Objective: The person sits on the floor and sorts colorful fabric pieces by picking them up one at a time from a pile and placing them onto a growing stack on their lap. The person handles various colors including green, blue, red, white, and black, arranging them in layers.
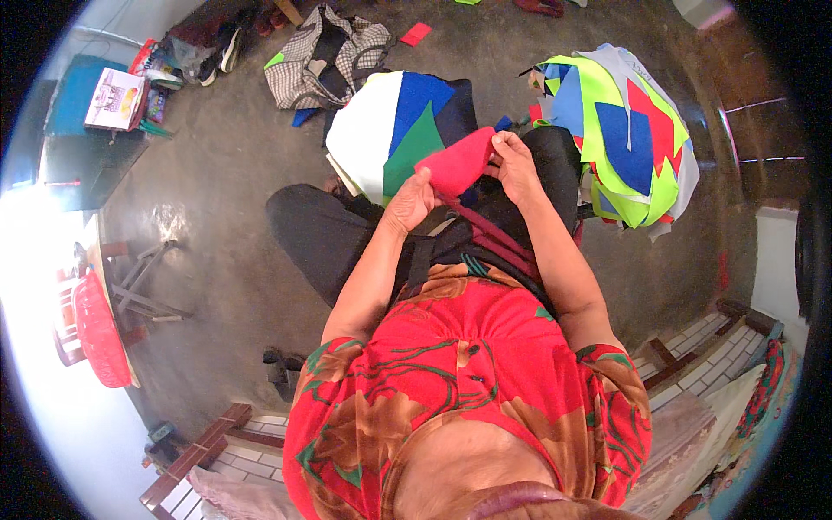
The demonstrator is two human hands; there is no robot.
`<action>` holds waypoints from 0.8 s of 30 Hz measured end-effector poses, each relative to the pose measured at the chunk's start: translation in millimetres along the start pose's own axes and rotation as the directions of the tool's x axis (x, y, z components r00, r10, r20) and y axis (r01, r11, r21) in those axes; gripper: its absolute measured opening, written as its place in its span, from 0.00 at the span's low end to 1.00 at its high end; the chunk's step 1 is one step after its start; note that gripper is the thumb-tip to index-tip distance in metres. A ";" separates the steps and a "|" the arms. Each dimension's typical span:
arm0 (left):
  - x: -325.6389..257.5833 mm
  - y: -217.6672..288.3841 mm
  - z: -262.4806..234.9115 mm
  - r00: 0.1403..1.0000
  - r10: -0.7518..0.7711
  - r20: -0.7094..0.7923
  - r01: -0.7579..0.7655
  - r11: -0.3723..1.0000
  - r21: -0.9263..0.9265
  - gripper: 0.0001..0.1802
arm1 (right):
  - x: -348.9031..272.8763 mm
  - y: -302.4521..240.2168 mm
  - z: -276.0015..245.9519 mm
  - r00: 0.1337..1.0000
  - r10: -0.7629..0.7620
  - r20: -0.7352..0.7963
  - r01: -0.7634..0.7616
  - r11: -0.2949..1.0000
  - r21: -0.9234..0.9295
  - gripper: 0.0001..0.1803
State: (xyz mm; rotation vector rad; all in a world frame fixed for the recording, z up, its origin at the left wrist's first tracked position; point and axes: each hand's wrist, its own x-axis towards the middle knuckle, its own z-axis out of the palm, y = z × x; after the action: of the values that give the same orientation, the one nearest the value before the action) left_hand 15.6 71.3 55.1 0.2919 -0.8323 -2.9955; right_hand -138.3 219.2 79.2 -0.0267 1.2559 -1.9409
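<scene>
A red piece of cloth (458, 165) is stretched between my two hands, above my lap. My left hand (412, 201) pinches its left end between thumb and fingers. At the upper right corner my right hand (515, 165) grips the cloth, thumb and fingers closed on it. Just beyond the red piece lies a stack of fabric pieces, with a white piece (366, 130), a green piece (419, 149) and a blue piece (423, 102) showing on top. Dark red straps (494, 236) hang across my lap below the cloth.
To the right stands a heaped bundle of colourful fabric scraps (598, 113). A checked bag (290, 74) rests on the floor at the far side, near a small red scrap (416, 34). Shoes (227, 54) and a teal table (65, 108) are at the left, above a folding metal stand (143, 282).
</scene>
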 end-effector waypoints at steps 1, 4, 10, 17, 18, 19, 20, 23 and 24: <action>0.8 -1.5 -5.3 0.997 0.012 -0.077 -0.008 0.999 0.049 0.29 | 0.5 0.1 -0.3 1.000 0.006 0.003 -0.006 1.000 -0.002 0.05; 6.8 -5.4 -12.2 0.962 0.078 -0.261 -0.038 0.987 0.155 0.23 | -0.7 0.9 2.0 1.000 -0.004 -0.018 0.004 0.999 -0.032 0.05; 11.8 17.5 -7.4 0.887 0.219 -0.405 -0.138 0.966 0.220 0.15 | -7.6 -5.4 12.1 0.992 -0.018 -0.121 0.010 0.998 -0.068 0.17; 66.3 84.8 4.7 0.810 0.442 -0.386 -0.246 0.853 0.460 0.13 | -6.3 -4.2 11.0 0.997 -0.005 -0.075 -0.001 0.998 -0.069 0.18; 77.0 97.5 3.0 0.802 0.477 -0.359 -0.269 0.826 0.496 0.13 | -7.0 -5.8 12.9 0.998 0.002 -0.064 -0.007 0.997 -0.076 0.18; 89.8 109.4 5.6 0.817 0.510 -0.271 -0.336 0.801 0.496 0.13 | -7.4 -7.8 13.1 0.998 0.006 -0.059 -0.011 0.996 -0.085 0.18; 101.8 120.7 9.6 0.822 0.540 -0.182 -0.402 0.775 0.488 0.14 | -8.1 -9.3 12.9 0.998 0.011 -0.054 -0.016 0.995 -0.095 0.18; 127.7 139.7 16.1 0.790 0.584 -0.190 -0.467 0.772 0.431 0.14 | -8.5 -12.6 13.1 0.999 0.041 -0.027 -0.044 0.993 -0.110 0.15; 133.7 140.9 16.0 0.777 0.601 -0.188 -0.487 0.762 0.426 0.14 | -8.1 -13.6 13.3 0.998 0.054 -0.019 -0.056 0.991 -0.123 0.15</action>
State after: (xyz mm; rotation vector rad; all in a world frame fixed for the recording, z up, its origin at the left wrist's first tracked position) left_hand -123.2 -50.5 117.5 0.4265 -1.1718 -2.1641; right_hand -135.6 216.7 99.5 -0.0396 1.3715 -1.8173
